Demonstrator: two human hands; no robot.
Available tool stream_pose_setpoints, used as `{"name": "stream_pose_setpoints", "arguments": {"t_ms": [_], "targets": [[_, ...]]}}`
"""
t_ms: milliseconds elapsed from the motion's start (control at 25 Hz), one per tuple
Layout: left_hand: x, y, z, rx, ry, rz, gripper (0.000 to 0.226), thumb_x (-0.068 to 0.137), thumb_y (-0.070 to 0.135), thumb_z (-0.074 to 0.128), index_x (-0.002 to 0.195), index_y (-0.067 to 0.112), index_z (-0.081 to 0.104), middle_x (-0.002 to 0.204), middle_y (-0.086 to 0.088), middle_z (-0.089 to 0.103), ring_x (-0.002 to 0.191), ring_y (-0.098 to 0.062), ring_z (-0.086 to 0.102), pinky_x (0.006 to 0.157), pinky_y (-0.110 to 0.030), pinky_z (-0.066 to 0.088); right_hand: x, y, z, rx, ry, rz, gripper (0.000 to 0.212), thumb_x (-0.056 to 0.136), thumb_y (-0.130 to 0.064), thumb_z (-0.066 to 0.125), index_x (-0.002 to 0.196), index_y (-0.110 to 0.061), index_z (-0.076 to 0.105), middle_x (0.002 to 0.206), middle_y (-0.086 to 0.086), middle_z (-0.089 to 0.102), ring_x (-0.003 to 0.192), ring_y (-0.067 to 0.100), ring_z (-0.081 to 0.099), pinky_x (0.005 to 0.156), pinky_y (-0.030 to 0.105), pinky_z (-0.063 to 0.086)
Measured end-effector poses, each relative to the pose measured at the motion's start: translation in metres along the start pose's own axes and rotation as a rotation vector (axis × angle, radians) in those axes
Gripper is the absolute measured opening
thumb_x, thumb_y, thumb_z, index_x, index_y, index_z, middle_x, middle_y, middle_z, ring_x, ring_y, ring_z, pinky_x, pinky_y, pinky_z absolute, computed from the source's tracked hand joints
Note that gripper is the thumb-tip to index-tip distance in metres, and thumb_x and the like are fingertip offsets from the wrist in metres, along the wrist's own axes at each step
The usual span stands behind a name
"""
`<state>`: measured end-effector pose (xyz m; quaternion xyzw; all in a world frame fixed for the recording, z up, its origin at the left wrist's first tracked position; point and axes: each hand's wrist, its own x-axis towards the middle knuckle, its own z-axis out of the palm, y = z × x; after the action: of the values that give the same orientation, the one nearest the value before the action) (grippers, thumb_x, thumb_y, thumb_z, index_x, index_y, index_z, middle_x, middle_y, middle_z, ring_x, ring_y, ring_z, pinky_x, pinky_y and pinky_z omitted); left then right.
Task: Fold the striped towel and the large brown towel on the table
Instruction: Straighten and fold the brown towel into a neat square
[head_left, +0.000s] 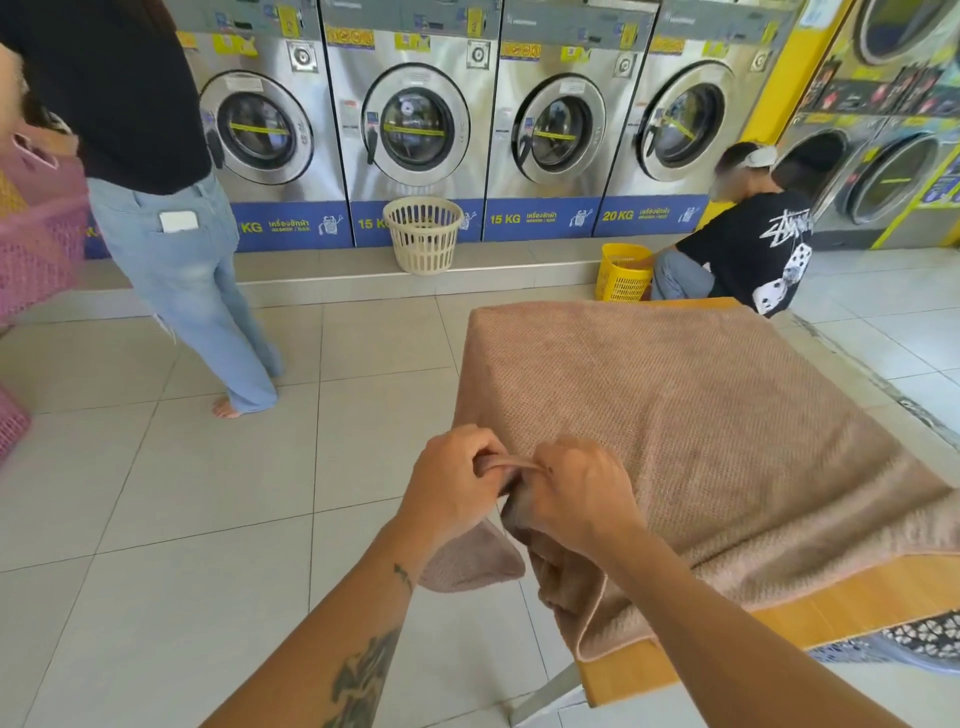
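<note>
The large brown towel lies spread over the table in the right half of the frame, and its near-left part hangs over the table edge toward the floor. Both hands meet at the lower centre of the frame. The left hand and the right hand are each closed on the same edge of this towel, pinching a short piece of hem between them, almost touching each other. The striped towel is not visible in this view.

I judge that the step in hand is the start of the brown towel's fold: finding and gathering the corner. The next move probably calls for sliding the hands apart along the hem, so the edge becomes straight, then carrying it over the cloth toward the far side of the table.
</note>
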<state>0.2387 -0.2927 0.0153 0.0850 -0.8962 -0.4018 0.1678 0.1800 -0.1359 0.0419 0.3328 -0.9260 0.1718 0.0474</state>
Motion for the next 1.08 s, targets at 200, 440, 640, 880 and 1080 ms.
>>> {"name": "stream_pose_setpoints", "arguments": {"t_ms": [200,440,640,880,1080], "targets": [[-0.017,-0.044,-0.014,0.065,0.169,-0.359,0.026,0.083,-0.001,0.059,0.084,0.025,0.065,0.085,0.007,0.059,0.078,-0.012,0.058,0.059,-0.016,0.038,0.014,0.021,-0.037,0.093,0.137,0.138,0.023,0.087,-0.016,0.054,0.065,-0.014,0.053,0.058,-0.001,0.054,0.052,0.022,0.053,0.048,0.032,0.043],[0.02,-0.003,-0.03,-0.134,0.132,-0.202,0.021,0.083,0.009,0.063,0.075,0.027,0.071,0.071,0.013,0.069,0.073,-0.005,0.065,0.062,-0.025,0.055,0.004,0.043,-0.038,0.017,-0.153,0.235,0.039,0.086,-0.031,0.06,0.124,-0.024,0.062,0.115,-0.003,0.064,0.104,0.021,0.062,0.086,0.041,0.055],[0.054,0.047,-0.033,0.075,-0.011,0.095,0.008,0.074,0.017,0.062,0.069,0.024,0.064,0.062,0.009,0.064,0.063,-0.014,0.06,0.055,-0.036,0.052,0.014,0.002,-0.032,0.148,-0.035,0.073,0.01,0.084,-0.03,0.057,0.075,-0.025,0.056,0.08,-0.005,0.057,0.072,0.018,0.055,0.063,0.036,0.046],[0.05,0.01,-0.029,-0.039,-0.021,-0.146,0.014,0.087,0.022,0.068,0.077,0.032,0.069,0.075,0.014,0.068,0.071,-0.01,0.063,0.061,-0.026,0.047,0.014,0.037,-0.071,0.274,0.202,0.236,0.034,0.086,-0.015,0.054,0.056,-0.021,0.039,0.051,-0.005,0.044,0.047,0.017,0.04,0.045,0.029,0.031],[0.088,0.089,-0.018,-0.063,-0.078,0.177,0.02,0.09,0.014,0.059,0.082,0.026,0.072,0.077,0.014,0.068,0.077,-0.008,0.063,0.072,-0.033,0.053,0.0,0.064,-0.086,0.273,0.041,0.248,0.017,0.082,-0.025,0.068,0.098,-0.028,0.063,0.088,-0.012,0.062,0.08,0.01,0.06,0.063,0.025,0.045]]}}
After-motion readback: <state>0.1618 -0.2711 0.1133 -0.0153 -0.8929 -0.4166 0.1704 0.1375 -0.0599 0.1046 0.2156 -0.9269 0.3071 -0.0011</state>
